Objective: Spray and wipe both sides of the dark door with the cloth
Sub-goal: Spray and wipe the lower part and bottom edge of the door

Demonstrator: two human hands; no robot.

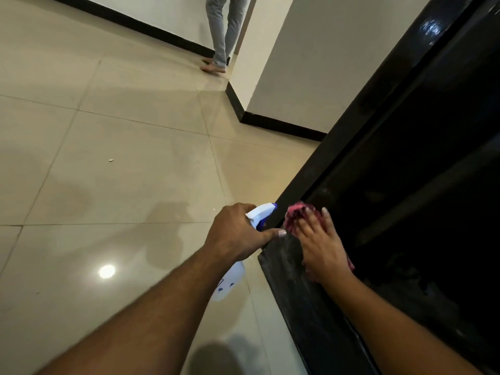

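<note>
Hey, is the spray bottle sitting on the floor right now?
No, the left hand grips the spray bottle above the floor, beside the dark door where the right hand presses the cloth.

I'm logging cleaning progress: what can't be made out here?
Head view:
- Cloth: mostly hidden under the right hand.
- Bottle: middle hidden by the left hand, label blurred.
- Door: other side unseen; panel too dark to show wetness.
- Second person: cut off above the legs by the top edge.
</note>
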